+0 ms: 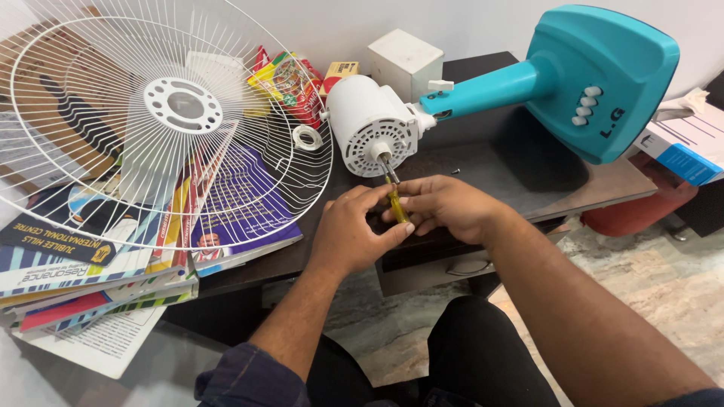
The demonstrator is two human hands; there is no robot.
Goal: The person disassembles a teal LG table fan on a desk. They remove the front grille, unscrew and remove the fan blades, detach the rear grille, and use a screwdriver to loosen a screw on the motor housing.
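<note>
Both hands, left and right, clamped a yellow screwdriver at the fan motor; grille already off, motor housing unopened.

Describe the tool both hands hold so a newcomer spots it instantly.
Start at the teal fan stand lying on the dark table, then follow it to the white motor housing. Below it, both hands pinch a screwdriver: the only thing with a translucent yellow handle.
</note>
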